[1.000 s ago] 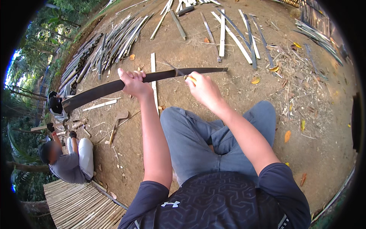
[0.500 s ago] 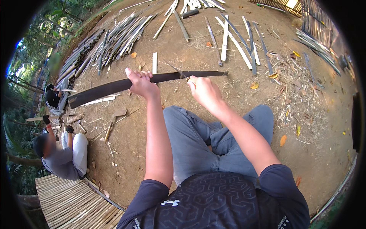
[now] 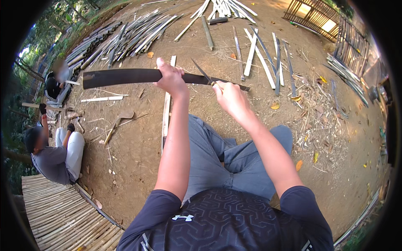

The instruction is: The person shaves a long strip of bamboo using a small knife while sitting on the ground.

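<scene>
A long, dark split-bamboo slat [image 3: 119, 78] stretches across in front of me, raised over the ground. My left hand [image 3: 171, 81] is closed around it near its middle, thumb upward. My right hand [image 3: 231, 99] grips the short handle of a knife close to the slat's narrower right end. The thin knife blade [image 3: 202, 70] points up and to the left, crossing the slat. Whether its edge bites into the bamboo cannot be made out. Below my left hand, a pale strip [image 3: 166, 111] lies on the ground, partly covered by my forearm.
A wooden-handled chopping tool [image 3: 112, 130] lies left of my legs. Two people sit at the left, the nearer in a grey shirt [image 3: 54, 161], beside a bamboo-pole platform [image 3: 63, 213]. Piles of bamboo strips [image 3: 146, 35] lie ahead; shavings [image 3: 320, 121] litter the right.
The slat has tilted: its left end has come up and its right end has dropped. Both hands keep their holds. The whole view has shifted a little.
</scene>
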Demonstrator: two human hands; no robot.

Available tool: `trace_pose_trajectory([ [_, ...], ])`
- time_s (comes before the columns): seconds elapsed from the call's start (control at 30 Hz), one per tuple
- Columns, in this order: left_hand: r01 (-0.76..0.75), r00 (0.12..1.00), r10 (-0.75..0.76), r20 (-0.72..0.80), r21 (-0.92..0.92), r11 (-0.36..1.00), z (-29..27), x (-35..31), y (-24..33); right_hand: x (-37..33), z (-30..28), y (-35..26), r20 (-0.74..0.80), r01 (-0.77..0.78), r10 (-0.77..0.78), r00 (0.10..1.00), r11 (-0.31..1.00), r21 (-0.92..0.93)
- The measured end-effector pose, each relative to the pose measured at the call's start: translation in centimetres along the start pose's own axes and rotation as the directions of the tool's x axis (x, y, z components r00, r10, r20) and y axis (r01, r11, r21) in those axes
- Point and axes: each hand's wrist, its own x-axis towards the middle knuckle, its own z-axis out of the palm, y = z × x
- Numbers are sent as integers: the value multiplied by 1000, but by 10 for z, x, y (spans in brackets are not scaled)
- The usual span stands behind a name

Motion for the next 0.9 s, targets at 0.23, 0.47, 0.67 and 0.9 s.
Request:
trace_pose_trajectory([
  [0.23, -77, 993, 65, 94, 133, 988, 9, -9, 2, 7, -10, 30, 10, -10, 10, 1000, 1000, -4],
  [0.47, -13, 994, 19, 104, -55, 998, 4, -23, 3, 9, -9, 37, 97, -172, 174, 980, 985, -28],
  [0.67, 12, 987, 10, 159, -139, 990, 1, -24, 4, -11, 5, 12, -16, -27, 28, 1000, 999, 42],
  [0.9, -3, 995, 13, 94, -106, 994, -10, -14, 8, -21, 5, -7, 33, -57, 57, 998, 998, 10],
])
